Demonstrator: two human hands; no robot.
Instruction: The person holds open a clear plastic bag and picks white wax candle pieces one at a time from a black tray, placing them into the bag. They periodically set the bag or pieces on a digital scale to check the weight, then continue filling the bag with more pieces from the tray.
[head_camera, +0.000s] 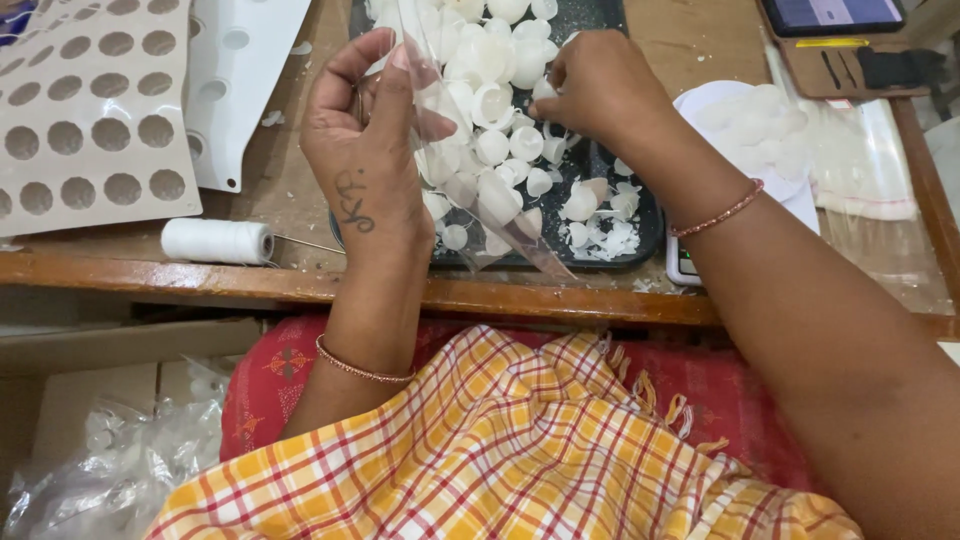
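My left hand (362, 150) holds up a clear plastic bag (470, 170) by its upper edge, with several white dome-shaped pieces inside it. The bag hangs over a dark tray (645, 225) heaped with more white dome-shaped pieces (500, 50) and broken white flakes. My right hand (598, 88) is over the tray's pile with the fingers curled down onto the pieces; what they pinch is hidden. Both wrists wear thin bangles.
Perforated white mould sheets (90, 110) lie at the left. A white thread spool (217, 241) rests near the wooden table edge (200, 275). A white plate (720, 100) and plastic bags (860, 160) sit at the right, a tablet (835, 14) behind them. Checked cloth (500, 450) covers my lap.
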